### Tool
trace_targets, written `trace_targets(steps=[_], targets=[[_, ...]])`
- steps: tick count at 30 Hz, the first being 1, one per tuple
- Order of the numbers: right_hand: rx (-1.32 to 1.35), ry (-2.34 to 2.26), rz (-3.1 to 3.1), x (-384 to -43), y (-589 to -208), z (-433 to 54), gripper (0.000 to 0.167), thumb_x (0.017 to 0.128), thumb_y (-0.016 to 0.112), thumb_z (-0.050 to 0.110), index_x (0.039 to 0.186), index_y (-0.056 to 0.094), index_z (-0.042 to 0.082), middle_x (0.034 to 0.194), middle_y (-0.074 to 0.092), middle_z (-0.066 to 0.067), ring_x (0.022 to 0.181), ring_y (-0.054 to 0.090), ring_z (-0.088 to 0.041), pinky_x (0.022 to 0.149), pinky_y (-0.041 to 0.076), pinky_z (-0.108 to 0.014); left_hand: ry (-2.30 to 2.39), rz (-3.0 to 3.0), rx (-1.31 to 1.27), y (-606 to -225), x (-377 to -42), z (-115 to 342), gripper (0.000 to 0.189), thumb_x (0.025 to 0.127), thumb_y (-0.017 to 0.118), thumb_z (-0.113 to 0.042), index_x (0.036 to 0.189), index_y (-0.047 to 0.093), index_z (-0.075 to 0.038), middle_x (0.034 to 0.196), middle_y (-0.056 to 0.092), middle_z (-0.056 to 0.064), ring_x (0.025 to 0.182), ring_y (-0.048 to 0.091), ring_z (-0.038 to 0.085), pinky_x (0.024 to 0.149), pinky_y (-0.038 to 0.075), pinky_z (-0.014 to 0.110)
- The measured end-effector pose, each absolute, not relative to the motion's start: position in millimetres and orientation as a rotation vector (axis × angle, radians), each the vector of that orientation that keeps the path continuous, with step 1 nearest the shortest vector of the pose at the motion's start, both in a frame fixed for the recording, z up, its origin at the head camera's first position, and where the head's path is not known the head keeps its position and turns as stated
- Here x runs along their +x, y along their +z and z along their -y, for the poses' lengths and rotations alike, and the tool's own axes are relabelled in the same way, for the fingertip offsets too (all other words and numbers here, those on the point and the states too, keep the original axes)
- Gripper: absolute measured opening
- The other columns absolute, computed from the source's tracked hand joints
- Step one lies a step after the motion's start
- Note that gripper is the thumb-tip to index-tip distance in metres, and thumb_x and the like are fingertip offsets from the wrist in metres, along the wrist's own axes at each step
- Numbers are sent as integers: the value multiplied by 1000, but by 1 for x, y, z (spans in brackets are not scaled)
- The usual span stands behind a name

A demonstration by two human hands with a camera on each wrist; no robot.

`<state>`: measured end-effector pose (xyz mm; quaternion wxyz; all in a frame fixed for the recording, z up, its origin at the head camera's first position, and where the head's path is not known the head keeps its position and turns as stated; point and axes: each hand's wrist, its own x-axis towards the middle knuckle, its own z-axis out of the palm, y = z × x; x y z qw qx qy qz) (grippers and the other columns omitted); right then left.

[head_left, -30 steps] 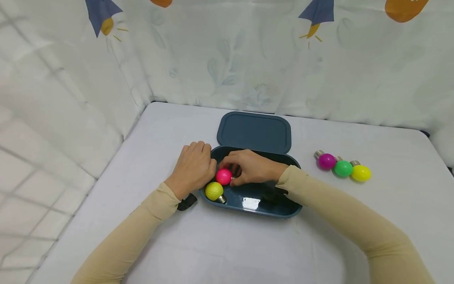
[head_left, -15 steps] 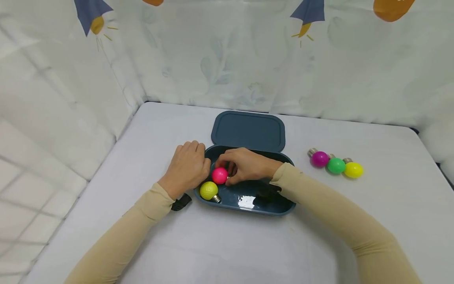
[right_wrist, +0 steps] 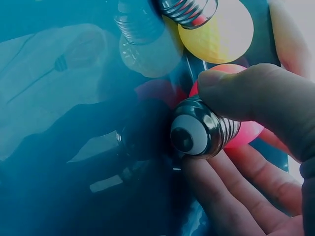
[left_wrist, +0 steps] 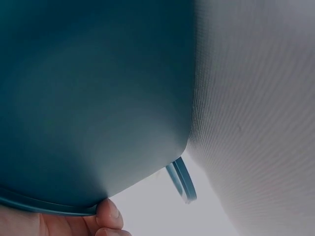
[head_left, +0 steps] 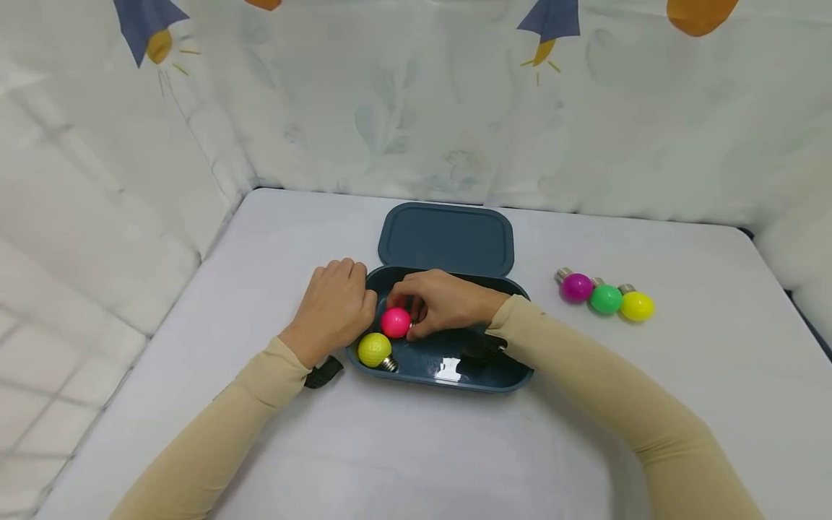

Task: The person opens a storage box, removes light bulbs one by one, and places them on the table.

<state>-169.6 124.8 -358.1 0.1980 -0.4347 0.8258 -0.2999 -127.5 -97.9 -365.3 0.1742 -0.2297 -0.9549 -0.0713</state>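
My right hand (head_left: pixel 448 300) reaches into a dark blue oblong box (head_left: pixel 481 386) and pinches a pink light bulb (head_left: pixel 395 323) by its metal screw base. In the right wrist view the thumb lies on top of the threads and the fingers are below. At the box's left end, my left hand (head_left: pixel 334 303) grips the rim; the left wrist view shows its fingertips (left_wrist: pixel 110 215) curled at the edge. A yellow light bulb (head_left: pixel 374 350) with a dimpled surface lies in the box's front left corner, close beside the pink one.
Behind the box lies its flat dark blue lid (head_left: pixel 447 238). To the right on the white table (head_left: pixel 416 455) are a purple bulb (head_left: pixel 576 288), a green bulb (head_left: pixel 606 300) and a yellow smooth bulb (head_left: pixel 637 306). A patterned curtain (head_left: pixel 429 108) hangs behind the table.
The head view has turned slightly, so everything sits further left in it. Both hands keep their holds, and the pink bulb stays near the box's left end.
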Motion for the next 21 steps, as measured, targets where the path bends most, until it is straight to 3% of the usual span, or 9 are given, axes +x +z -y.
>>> trace_targets(steps=[13,21], targets=[[-1224,-856,-2323,-170,-356,-124,48,82,86,19,125,66,12,116,67,-5,88,69,-9,79,58,-17,-214,2684,-646,-365,-128,100,19,91,48,-10,73,48,-3,70,43,10,64,40,27,61,27,35],[-1192,-931,-2316,-168,-355,-126,50,82,86,20,127,66,11,118,68,-4,89,70,-11,80,59,-18,-231,2698,-651,-367,-127,98,18,92,49,-11,76,51,-1,71,47,11,65,43,28,62,32,37]])
